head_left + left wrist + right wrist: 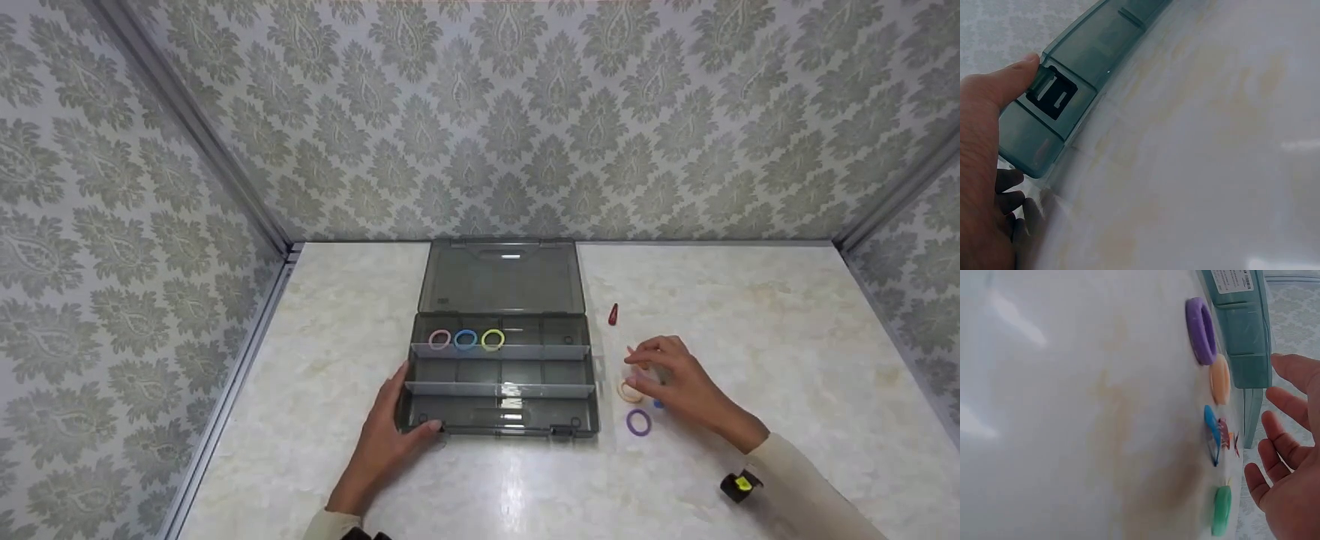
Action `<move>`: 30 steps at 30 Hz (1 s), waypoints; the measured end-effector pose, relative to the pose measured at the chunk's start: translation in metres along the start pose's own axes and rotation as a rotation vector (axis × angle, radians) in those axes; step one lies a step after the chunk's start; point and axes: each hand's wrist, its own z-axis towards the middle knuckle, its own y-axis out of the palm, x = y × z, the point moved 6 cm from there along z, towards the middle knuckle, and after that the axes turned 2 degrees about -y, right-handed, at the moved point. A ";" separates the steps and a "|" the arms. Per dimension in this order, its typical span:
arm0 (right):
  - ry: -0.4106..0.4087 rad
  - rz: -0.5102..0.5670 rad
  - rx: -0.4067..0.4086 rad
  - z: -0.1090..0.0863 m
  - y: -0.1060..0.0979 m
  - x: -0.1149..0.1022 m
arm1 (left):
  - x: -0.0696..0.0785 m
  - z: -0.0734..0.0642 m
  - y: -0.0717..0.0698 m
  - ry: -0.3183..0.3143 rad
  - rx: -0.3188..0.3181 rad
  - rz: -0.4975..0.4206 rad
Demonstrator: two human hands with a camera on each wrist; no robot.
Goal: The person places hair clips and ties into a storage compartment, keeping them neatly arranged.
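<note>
A dark translucent divided case (472, 411) stands with its lid (502, 279) laid back. My left hand (384, 435) grips its front left corner, thumb over the front edge near the black latch (1053, 95) and fingers along the side. Pink (430, 341), blue (456, 342) and yellow (483, 343) hair ties sit side by side in the back compartment. Right of the case, my right hand (686, 386) hovers with parted fingers over small hair accessories. Under or beside it lie a purple hair tie (1193, 332), a peach one (1219, 379), a blue hair clip (1212, 424) and a green hair tie (1220, 512).
A small red hair clip (613, 315) lies farther back on the marbled table (787, 330), right of the case. Patterned panels (510, 135) with metal frame bars enclose the table at the back and sides. Two clear dividers (495, 388) run across the case.
</note>
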 end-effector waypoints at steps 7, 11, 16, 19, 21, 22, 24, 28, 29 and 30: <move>0.039 -0.009 0.020 -0.010 -0.002 0.007 | 0.001 0.002 0.000 0.004 -0.007 -0.024; 0.062 -0.019 0.015 -0.015 0.001 0.012 | 0.001 0.001 -0.001 0.008 -0.008 -0.028; 0.060 -0.021 0.013 -0.020 0.005 0.015 | 0.000 0.001 0.000 0.004 -0.008 -0.022; 0.066 -0.017 0.010 -0.022 0.006 0.015 | -0.001 0.000 0.000 -0.004 -0.007 -0.022; 0.070 -0.024 0.003 -0.022 0.007 0.015 | -0.001 0.000 0.000 -0.006 -0.009 -0.021; 0.070 -0.029 -0.002 -0.022 0.007 0.015 | -0.001 0.000 0.000 -0.004 -0.008 -0.024; 0.073 -0.036 -0.015 -0.023 0.008 0.015 | 0.000 -0.001 -0.001 0.012 -0.003 -0.029; 0.081 -0.046 -0.037 -0.024 0.008 0.016 | 0.001 -0.001 -0.002 0.042 0.006 -0.030; 0.084 -0.043 -0.041 -0.024 0.008 0.017 | 0.001 -0.001 -0.002 0.046 0.006 -0.028; 0.082 -0.047 -0.043 -0.024 0.008 0.017 | 0.001 -0.001 -0.002 0.046 0.005 -0.026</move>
